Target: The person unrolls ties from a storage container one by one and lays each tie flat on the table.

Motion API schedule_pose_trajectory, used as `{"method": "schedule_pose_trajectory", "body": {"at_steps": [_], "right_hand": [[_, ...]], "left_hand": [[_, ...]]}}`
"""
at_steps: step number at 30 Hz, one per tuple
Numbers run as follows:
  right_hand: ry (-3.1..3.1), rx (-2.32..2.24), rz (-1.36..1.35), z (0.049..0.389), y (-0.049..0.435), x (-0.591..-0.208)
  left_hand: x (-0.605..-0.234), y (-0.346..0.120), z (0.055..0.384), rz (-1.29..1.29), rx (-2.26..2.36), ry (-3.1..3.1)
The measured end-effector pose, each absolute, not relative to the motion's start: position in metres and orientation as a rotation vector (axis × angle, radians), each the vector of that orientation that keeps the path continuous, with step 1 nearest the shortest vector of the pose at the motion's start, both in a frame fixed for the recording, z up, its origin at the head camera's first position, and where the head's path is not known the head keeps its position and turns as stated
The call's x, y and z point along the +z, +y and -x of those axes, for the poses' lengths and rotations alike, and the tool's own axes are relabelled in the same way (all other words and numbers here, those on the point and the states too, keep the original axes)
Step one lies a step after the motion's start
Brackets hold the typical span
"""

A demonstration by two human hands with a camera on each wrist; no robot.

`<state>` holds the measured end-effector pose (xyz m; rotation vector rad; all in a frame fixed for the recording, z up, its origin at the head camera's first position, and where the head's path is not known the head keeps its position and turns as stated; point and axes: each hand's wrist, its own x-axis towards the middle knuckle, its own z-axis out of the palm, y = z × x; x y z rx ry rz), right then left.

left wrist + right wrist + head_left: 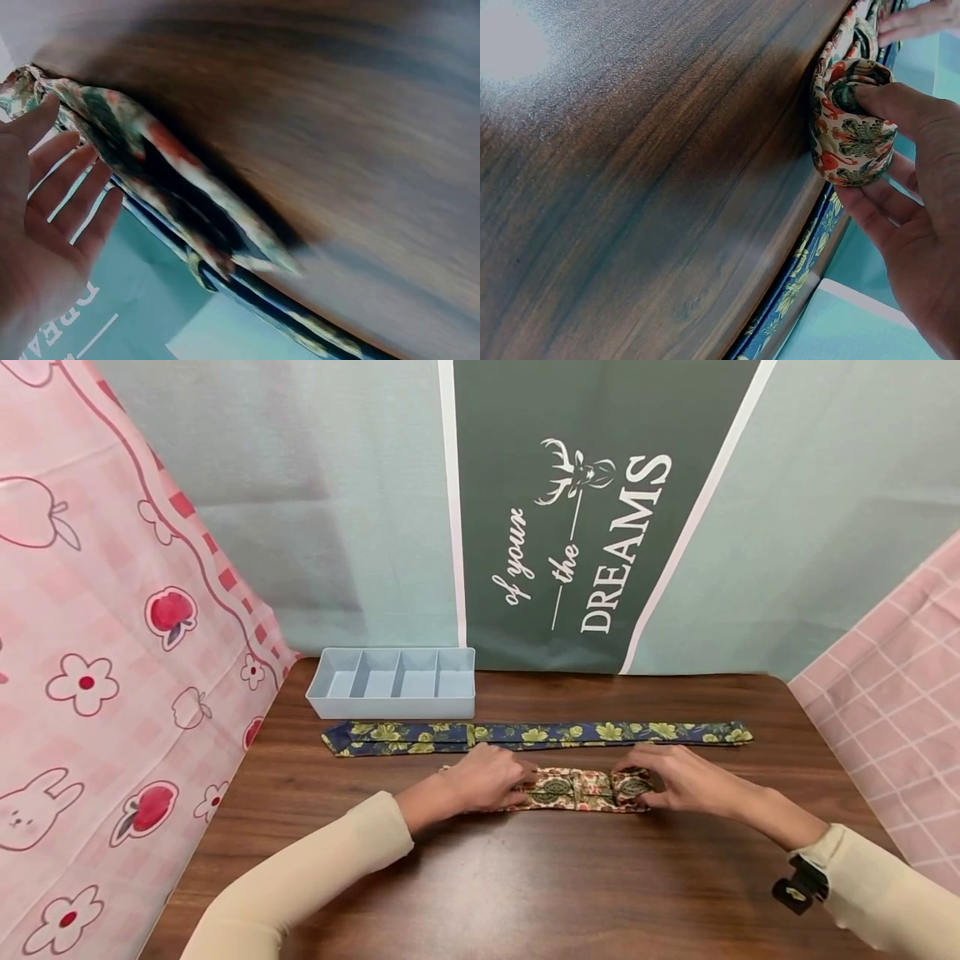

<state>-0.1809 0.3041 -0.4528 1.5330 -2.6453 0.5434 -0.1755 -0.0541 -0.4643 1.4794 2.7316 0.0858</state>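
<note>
A cream tie (557, 789) with a red and green pattern lies across the table, its right end rolled over into a thick coil (855, 142). At that coil, my right hand (678, 781) grips the roll, thumb on the inner side and fingers round the outside in the right wrist view. Over the left part of the tie rests my left hand (487, 778), which hides some of it. In the left wrist view, the left fingers (71, 184) are fairly straight against the fabric, and the tie's loose end (187, 172) gapes open.
Behind the hands, a navy tie with yellow flowers (532, 735) lies folded lengthwise. A pale blue tray (390, 707) with several compartments stands at the back left of the wooden table (540, 885). Printed cloths (375, 527) hang behind and at the sides.
</note>
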Motion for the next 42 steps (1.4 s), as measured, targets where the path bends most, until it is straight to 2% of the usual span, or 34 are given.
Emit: {"method": "schedule_pose_trajectory", "body": {"at_steps": [10,18,32,42], "right_hand": [[-2.577,0.554,-1.668,0.186,0.301,-0.449],[-2.616,0.528,-1.659,0.185,0.301,-0.447],[-2.683,0.491,-1.572,0.182,0.298,-0.451],[-2.542,0.544,-1.614,0.185,0.292,-0.454]], "left_hand": [[-0.466,-0.021,0.177,-1.470,0.185,2.699],[-0.470,-0.003,0.178,-1.504,0.192,2.638],[-0.477,-0.001,0.176,-1.496,0.210,2.609],[-0.476,-0.004,0.177,-1.457,0.193,2.598]]}}
